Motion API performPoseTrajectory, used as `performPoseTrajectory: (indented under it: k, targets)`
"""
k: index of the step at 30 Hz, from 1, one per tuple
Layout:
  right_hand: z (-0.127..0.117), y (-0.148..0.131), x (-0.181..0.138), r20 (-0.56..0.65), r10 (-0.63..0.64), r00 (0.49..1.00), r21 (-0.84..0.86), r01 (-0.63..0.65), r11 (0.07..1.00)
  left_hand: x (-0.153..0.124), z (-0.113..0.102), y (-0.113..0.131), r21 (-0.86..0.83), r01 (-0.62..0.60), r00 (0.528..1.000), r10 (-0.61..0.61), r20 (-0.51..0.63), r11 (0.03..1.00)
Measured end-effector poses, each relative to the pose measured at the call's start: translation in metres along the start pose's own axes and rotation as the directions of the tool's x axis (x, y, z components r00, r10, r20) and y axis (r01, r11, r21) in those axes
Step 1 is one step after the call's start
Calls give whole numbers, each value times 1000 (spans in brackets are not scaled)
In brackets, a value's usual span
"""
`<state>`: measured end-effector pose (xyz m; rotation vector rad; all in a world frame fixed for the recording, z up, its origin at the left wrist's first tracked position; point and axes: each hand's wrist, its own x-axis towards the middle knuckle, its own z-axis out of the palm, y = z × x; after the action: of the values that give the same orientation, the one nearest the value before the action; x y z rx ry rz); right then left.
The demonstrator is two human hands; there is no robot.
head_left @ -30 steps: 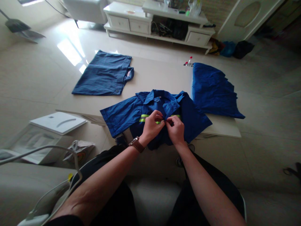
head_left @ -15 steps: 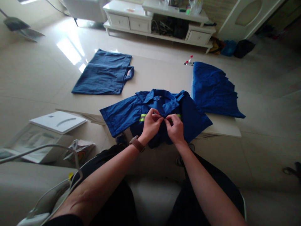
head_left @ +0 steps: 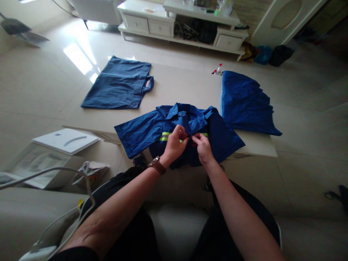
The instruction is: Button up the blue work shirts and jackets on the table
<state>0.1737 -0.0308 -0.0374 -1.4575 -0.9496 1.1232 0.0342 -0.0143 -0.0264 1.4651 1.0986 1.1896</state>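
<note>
A short-sleeved royal-blue fabric shirt with a pointed collar and yellow-green reflective bands (head_left: 190, 121) lies at the middle of the near edge of the long, low cream table (head_left: 187, 87), its lower part reaching past that edge. The left hand (head_left: 176, 143) has its fingers curled and its thumb and fingertips pinched on the shirt's front opening. The right hand (head_left: 203, 148) pinches the same front just beside it, thumb against bent forefinger; whether a button sits between them is too small to tell. A brown-strapped wristwatch (head_left: 157, 165) circles the left wrist.

The table's surface is smooth and pale. Toward its left end lies one neatly folded dusty-blue collared garment (head_left: 116, 83); at its right end, one rumpled bright-blue cloth (head_left: 246, 101); by its far right corner, two small red-capped clear bottles (head_left: 219, 67). That makes three blue cloth items in all.

Around the table runs a glossy pale tiled floor (head_left: 307, 145). Beyond its far side stands one white wooden cabinet (head_left: 146, 28) showing three drawers; left of the table sits one flat white box (head_left: 66, 140).
</note>
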Motion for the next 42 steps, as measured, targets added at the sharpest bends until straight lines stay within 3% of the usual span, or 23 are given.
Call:
performPoseTrajectory:
  k: [4,7,12,19,24,27,34,38,42]
  targets:
    - [-3,1,2,25,115,993,59,-117,991,0,-3,3,98,-27,999,25,23,995]
    - [-4,4,4,-11,75,997,-21,-75,997,0,-5,5,124,-2,999,-4,42,992]
    - [-6,13,9,-94,40,995,-106,-50,993,4,-7,-5,10,115,993,-115,30,993]
    - [-6,13,7,-123,56,991,-17,-59,998,10,-8,-21,-102,223,974,-227,-28,970]
    - [-5,12,10,-197,11,980,94,7,996,10,-9,-21,-102,279,960,-279,9,955]
    - [-6,14,12,-244,20,970,161,20,987,9,-12,-19,-11,262,965,-262,3,965]
    - [-6,13,11,-270,75,960,222,-14,975,13,-20,-3,264,108,970,-43,-239,958]
    - [-6,9,8,-279,17,960,168,31,985,14,-22,-1,337,96,983,-37,-178,937]
    - [-7,6,5,-282,-119,952,33,134,990,16,-21,-8,302,76,992,-41,-121,950]
